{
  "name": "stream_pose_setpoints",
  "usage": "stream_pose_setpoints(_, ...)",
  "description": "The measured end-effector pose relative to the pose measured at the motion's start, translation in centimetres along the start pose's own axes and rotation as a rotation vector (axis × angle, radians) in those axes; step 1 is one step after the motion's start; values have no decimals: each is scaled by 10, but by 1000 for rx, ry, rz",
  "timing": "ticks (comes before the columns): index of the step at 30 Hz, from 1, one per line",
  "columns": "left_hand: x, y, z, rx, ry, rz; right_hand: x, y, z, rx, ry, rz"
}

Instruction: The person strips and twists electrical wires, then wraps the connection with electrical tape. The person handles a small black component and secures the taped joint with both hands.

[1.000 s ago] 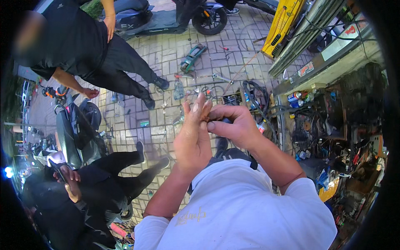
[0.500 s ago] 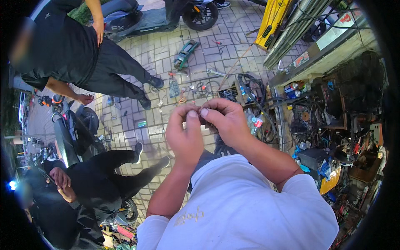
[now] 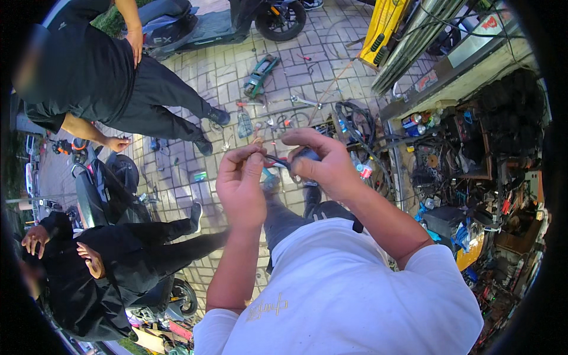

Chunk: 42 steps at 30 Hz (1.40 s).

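My left hand [image 3: 242, 188] pinches the end of a thin black strip [image 3: 276, 160] between thumb and fingertips. The strip runs across to my right hand [image 3: 331, 168], whose thumb and fingers curve round a dark, rounded thing [image 3: 309, 154] that looks like a roll of black tape. Part of that thing is hidden by the fingers. Both hands are raised in front of my body, a short gap apart. Below them on the paving lie a combination wrench [image 3: 306, 102] and a green tool with a long body [image 3: 261, 76].
Black cables or hoses [image 3: 354, 127] lie looped on the right, beside a cluttered heap of parts. Two people in dark clothes stand at the left. A parked scooter [image 3: 201, 29] is at the far side, another [image 3: 112, 189] at left. Metal poles [image 3: 414, 44] lean at the upper right.
My hands were close together with fingertips meeting; now they have drawn apart, showing the black strip and the rounded thing. The person at lower left has spread their hands.
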<state>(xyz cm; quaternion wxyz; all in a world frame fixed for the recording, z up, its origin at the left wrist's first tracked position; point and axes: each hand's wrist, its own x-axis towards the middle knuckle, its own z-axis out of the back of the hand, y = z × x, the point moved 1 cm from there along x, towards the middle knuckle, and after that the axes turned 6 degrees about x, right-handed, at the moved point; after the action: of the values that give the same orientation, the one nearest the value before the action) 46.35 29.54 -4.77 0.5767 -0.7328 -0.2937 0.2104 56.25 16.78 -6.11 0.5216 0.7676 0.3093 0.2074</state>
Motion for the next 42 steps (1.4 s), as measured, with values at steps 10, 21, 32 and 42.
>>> stream_pose_setpoints(10, 4, -7, 8, -302, -55, 221, -14, -34, 37, -160, 342, 3)
stream_pose_setpoints(21, 8, -25, 22, -424, 120, 151, -31, -98, 84, 645, -96, -345)
stream_pose_setpoints(32, -1, -68, 20, -694, 233, 119, -57, -158, 114, 720, -659, -408)
stream_pose_setpoints(42, -10, -129, 11, -728, 317, -56, -48, -100, 31, 276, -36, -392)
